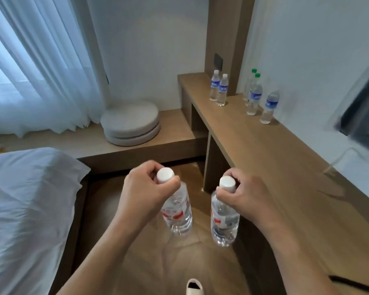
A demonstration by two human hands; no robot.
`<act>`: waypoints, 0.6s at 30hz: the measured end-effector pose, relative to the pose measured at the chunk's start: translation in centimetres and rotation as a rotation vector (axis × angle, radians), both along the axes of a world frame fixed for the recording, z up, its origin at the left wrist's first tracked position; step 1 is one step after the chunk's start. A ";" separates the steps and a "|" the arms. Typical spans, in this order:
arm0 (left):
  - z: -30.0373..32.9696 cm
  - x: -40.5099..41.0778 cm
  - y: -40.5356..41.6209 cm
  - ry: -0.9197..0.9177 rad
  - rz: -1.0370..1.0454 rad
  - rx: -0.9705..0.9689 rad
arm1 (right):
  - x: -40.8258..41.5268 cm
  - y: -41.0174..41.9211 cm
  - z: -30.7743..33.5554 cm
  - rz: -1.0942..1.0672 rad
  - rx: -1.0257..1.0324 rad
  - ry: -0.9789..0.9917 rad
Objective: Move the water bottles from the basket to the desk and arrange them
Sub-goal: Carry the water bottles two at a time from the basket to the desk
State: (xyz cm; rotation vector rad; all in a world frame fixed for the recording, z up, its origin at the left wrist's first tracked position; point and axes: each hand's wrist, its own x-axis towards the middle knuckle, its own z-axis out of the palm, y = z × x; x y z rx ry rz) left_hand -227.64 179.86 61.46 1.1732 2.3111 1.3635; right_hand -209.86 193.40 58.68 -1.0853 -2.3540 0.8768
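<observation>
Head view: the left hand (145, 186) pinches the neck of one red-labelled bottle (177, 211) just under its white cap, and the right hand (245, 194) grips a second bottle (225, 220) the same way — both hang over the wood floor, clear of the desk (264, 150). Five blue-labelled bottles stand at the desk's far end — a pair (218, 89) near its far left corner, three (258, 99) along the wall edge.

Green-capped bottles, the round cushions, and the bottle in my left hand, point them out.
green-capped bottles (254, 96): head view, front bottle's label.
round cushions (130, 118): head view, top cushion's face.
left-hand bottle (177, 213): head view, clear body.
</observation>
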 end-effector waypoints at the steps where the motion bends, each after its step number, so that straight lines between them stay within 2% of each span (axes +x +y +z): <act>1: 0.8 -1.5 2.0 0.016 -0.017 -0.003 | -1.6 2.0 0.6 -0.015 -0.002 0.014; 7: 2.8 -9.6 12.6 0.042 0.000 0.078 | -10.5 12.4 1.8 -0.059 -0.015 0.058; 13: -0.8 -18.7 22.8 -0.037 -0.058 -0.057 | -17.7 22.7 -0.6 -0.215 -0.177 0.112; 18: -0.5 -25.9 33.1 -0.009 -0.211 -0.105 | -24.0 30.8 -0.9 -0.275 -0.238 -0.036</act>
